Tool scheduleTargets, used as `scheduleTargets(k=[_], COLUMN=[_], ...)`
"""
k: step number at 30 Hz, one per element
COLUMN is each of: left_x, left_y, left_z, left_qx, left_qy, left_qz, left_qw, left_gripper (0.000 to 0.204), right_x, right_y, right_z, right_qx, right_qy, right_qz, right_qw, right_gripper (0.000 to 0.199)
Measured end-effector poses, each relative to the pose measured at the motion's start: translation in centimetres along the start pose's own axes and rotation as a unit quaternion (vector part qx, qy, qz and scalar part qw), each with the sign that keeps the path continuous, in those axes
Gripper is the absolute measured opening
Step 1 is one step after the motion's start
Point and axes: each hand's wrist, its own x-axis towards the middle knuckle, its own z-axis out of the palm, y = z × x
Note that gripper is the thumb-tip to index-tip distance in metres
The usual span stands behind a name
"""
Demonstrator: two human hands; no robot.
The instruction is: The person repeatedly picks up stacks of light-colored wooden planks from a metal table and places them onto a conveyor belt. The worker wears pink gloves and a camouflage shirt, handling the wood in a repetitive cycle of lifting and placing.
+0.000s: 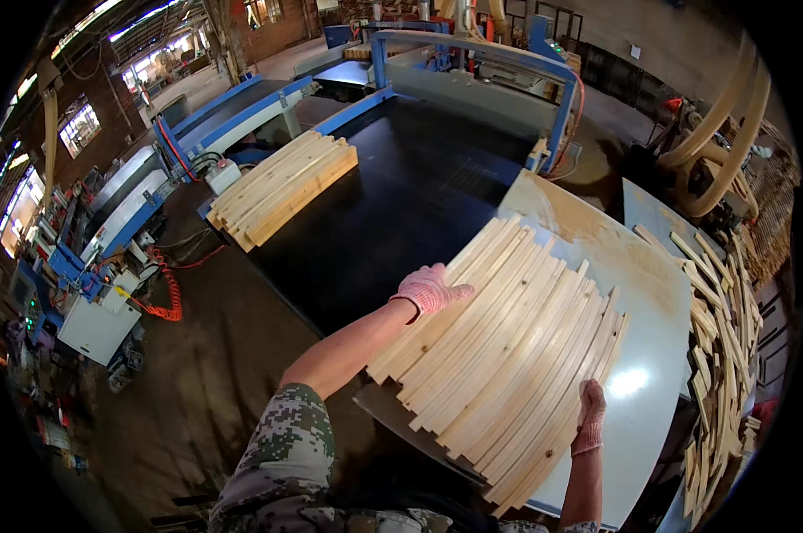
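Observation:
A broad row of pale wooden strips [508, 338] lies side by side on a light smooth tabletop [632, 435], its near ends uneven. My left hand [430, 291], in a pink knitted glove, lies against the row's left edge. Its thumb is stretched out over the strips and its fingers point away from me. At the right edge, my right hand [591, 413], gloved alike, is closed against the outermost strips; its fingertips are partly hidden. Beyond my left hand, a second block of wooden strips [286, 186] rests on a black conveyor belt [401, 178].
A blue frame [472, 40] spans the belt's far end. Loose wooden offcuts [716, 329] are heaped at the right, below thick hoses [730, 133]. To the left stands a blue and white machine [108, 311] with a coiled red air hose [172, 289].

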Motion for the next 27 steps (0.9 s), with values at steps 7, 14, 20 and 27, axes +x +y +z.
scheduleTargets(k=[7, 14, 20, 27], left_x=[6.3, 12.5, 16.4, 15.8], left_y=[-12.5, -29.6, -35.3, -36.4], left_z=[-9.1, -16.1, -21.9, -21.9], left_qx=[0.081, 0.153, 0.219, 0.222], left_qy=[0.114, 0.204, 0.207, 0.201], left_qz=[-0.058, -0.043, -0.022, -0.04], left_qw=[0.988, 0.966, 0.953, 0.953], left_gripper=[0.113, 0.113, 0.106, 0.101], right_x=[8.9, 12.2, 18.2, 13.6], right_y=[11.6, 23.3, 30.3, 26.1], right_z=[17.0, 36.8, 37.5, 45.4], right_qx=[-0.037, -0.145, -0.012, -0.686], right_qy=[-0.121, 0.047, -0.105, 0.003], right_qz=[-0.025, 0.063, 0.004, 0.015], right_qw=[0.992, 0.986, 0.994, 0.727], right_gripper=[0.009, 0.024, 0.008, 0.061])
